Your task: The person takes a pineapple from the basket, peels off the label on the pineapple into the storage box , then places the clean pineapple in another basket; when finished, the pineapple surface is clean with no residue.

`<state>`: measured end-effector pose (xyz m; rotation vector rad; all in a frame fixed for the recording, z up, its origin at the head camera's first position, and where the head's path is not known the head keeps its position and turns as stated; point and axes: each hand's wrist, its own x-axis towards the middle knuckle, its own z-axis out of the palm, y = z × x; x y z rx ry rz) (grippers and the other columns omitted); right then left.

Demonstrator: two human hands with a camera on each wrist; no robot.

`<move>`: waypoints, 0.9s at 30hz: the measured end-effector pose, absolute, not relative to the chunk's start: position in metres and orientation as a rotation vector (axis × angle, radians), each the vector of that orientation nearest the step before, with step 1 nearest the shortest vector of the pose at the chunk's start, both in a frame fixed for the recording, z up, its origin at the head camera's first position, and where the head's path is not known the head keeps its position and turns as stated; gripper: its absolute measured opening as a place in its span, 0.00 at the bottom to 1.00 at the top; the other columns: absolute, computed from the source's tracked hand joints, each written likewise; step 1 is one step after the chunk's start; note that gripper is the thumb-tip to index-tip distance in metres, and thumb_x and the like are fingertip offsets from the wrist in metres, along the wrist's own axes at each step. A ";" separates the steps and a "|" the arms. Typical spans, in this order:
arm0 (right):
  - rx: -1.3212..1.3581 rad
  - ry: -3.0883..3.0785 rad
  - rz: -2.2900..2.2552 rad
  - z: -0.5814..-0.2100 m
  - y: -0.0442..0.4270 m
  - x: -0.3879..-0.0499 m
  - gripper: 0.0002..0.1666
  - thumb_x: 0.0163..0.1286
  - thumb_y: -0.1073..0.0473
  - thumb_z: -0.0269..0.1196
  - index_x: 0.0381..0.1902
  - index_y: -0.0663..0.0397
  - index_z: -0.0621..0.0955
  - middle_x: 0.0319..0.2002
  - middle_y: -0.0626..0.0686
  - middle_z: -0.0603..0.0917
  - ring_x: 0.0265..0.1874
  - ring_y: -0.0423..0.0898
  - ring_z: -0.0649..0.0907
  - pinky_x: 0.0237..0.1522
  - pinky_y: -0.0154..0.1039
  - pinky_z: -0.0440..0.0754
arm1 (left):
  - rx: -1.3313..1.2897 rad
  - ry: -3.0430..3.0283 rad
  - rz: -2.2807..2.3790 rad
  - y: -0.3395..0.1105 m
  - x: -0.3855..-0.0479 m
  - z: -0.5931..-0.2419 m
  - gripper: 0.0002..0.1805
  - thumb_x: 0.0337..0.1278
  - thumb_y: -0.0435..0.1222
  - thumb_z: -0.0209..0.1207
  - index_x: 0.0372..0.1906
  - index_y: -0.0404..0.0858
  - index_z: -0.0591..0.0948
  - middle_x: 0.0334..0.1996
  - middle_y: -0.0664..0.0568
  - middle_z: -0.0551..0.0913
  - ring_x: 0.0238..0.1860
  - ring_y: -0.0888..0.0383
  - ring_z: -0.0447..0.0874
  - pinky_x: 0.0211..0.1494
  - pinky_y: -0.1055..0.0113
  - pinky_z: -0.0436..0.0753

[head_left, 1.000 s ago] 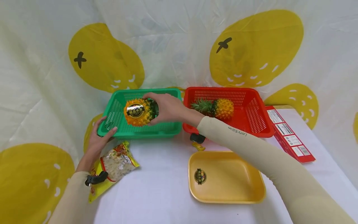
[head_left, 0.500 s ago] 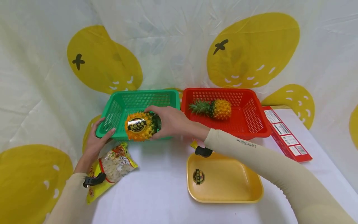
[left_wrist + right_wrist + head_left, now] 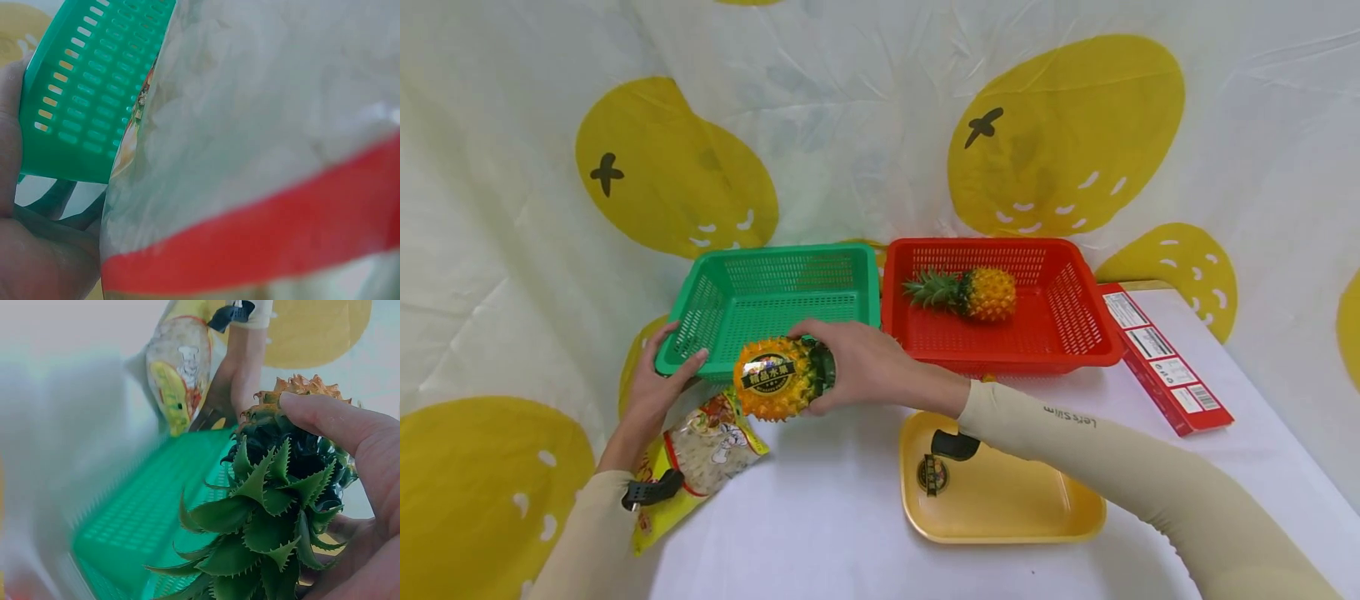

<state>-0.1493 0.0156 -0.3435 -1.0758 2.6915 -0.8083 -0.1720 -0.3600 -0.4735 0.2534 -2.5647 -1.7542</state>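
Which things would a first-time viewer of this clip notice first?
Probably the orange pineapple with its dark label, held in the air by the right hand and overlapping the near rim of the green basket in the head view. Next comes the bright red basket to the right, with a second pineapple lying inside. The left hand grips the green basket's near left corner.

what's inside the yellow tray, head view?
In the yellow tray, a dark round sticker shows at the left end. The right sleeve and black wrist device cover parts farther back; whatever is behind them can't be seen.
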 end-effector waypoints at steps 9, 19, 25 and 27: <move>-1.070 2.627 -0.806 -0.355 0.019 -0.133 0.54 0.52 0.41 0.84 0.74 0.40 0.74 0.61 0.47 0.84 0.55 0.46 0.83 0.42 0.40 0.84 | 0.239 -2.548 -1.757 -0.359 -0.171 -0.473 0.46 0.72 0.53 0.65 0.86 0.64 0.53 0.85 0.42 0.40 0.78 0.32 0.51 0.74 0.33 0.61; -1.039 2.595 -0.785 -0.372 0.021 -0.127 0.53 0.51 0.39 0.85 0.73 0.38 0.75 0.59 0.46 0.85 0.55 0.44 0.83 0.49 0.46 0.84 | 0.239 -2.552 -1.748 -0.358 -0.173 -0.475 0.46 0.72 0.54 0.65 0.86 0.65 0.53 0.83 0.41 0.46 0.76 0.35 0.55 0.74 0.35 0.64; -1.059 2.567 -0.777 -0.381 0.019 -0.125 0.54 0.52 0.40 0.85 0.74 0.39 0.74 0.61 0.47 0.84 0.55 0.44 0.82 0.51 0.45 0.83 | 0.225 -2.549 -1.745 -0.358 -0.173 -0.475 0.45 0.73 0.53 0.65 0.86 0.65 0.53 0.83 0.41 0.47 0.76 0.36 0.57 0.74 0.39 0.67; -1.053 2.560 -0.774 -0.386 0.019 -0.125 0.53 0.52 0.40 0.85 0.74 0.39 0.74 0.60 0.47 0.84 0.54 0.44 0.82 0.51 0.45 0.83 | 0.228 -2.546 -1.751 -0.358 -0.172 -0.474 0.45 0.73 0.53 0.65 0.86 0.65 0.53 0.83 0.41 0.48 0.75 0.37 0.57 0.74 0.40 0.67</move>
